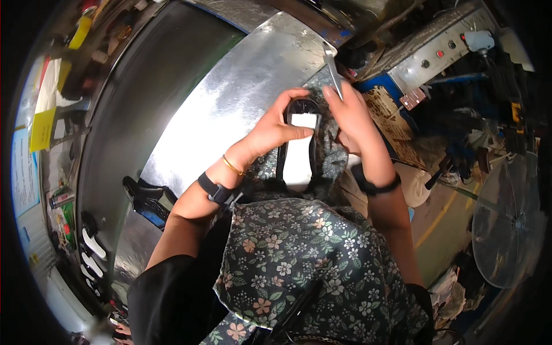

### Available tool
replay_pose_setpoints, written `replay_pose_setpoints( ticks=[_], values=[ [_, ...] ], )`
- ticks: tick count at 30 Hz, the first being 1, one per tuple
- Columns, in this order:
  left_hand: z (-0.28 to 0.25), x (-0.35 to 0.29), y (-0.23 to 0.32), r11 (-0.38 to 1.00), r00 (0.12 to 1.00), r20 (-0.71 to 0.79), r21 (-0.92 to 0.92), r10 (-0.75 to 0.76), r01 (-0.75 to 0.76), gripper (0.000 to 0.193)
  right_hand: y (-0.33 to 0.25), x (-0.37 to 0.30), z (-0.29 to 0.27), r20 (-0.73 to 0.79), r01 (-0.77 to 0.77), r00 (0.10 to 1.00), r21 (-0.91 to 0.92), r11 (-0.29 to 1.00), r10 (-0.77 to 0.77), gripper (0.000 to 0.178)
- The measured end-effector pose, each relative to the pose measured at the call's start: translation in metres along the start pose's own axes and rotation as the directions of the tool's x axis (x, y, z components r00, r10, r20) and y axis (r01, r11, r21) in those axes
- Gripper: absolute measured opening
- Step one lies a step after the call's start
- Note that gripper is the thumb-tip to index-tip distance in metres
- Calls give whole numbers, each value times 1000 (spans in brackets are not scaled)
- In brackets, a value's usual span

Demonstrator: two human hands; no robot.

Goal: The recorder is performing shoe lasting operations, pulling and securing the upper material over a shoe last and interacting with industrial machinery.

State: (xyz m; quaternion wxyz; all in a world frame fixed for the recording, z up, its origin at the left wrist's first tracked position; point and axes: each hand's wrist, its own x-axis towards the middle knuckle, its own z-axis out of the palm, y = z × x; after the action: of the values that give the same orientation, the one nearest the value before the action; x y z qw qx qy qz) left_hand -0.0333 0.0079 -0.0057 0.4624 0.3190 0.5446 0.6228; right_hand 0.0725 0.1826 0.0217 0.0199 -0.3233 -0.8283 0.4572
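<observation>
My left hand [270, 129] is wrapped round a black shoe [280, 164] above my lap, its thumb lying across a white sole-shaped panel [298, 155]. The panel faces up and is framed by the shoe's black rim. Just right of the shoe, my right hand [352, 112] is raised and closed on a slim silver metal tool [332, 66]. The tool points up and away, apart from the shoe; its exact kind I cannot make out. Another black shoe [152, 201] lies to the left, by the shiny metal tabletop [213, 86].
Beyond the tabletop runs a dark conveyor belt [155, 75]; several black shoes with white soles [93, 244] stand along its left side. A control box [431, 57] with buttons is at the far right. Nearer on the right stands a round fan [509, 221].
</observation>
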Motion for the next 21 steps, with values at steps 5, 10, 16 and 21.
replay_pose_setpoints(
  ticks=[5,10,16,21],
  values=[
    [-4,-32,36,969,990,65,-224,125,-108,59,17,88,66,-118,217,948,-444,870,-296,34],
    [-19,-46,24,831,958,-243,-556,-149,-12,40,16,35,69,-185,475,864,-3,880,-468,36],
    [-49,-5,-33,607,756,-403,-794,-516,-9,35,4,-98,78,60,484,875,-90,870,-481,79],
    [5,24,9,804,753,-534,-594,-385,-9,52,30,-81,27,13,114,978,803,585,-209,79]
  ],
)
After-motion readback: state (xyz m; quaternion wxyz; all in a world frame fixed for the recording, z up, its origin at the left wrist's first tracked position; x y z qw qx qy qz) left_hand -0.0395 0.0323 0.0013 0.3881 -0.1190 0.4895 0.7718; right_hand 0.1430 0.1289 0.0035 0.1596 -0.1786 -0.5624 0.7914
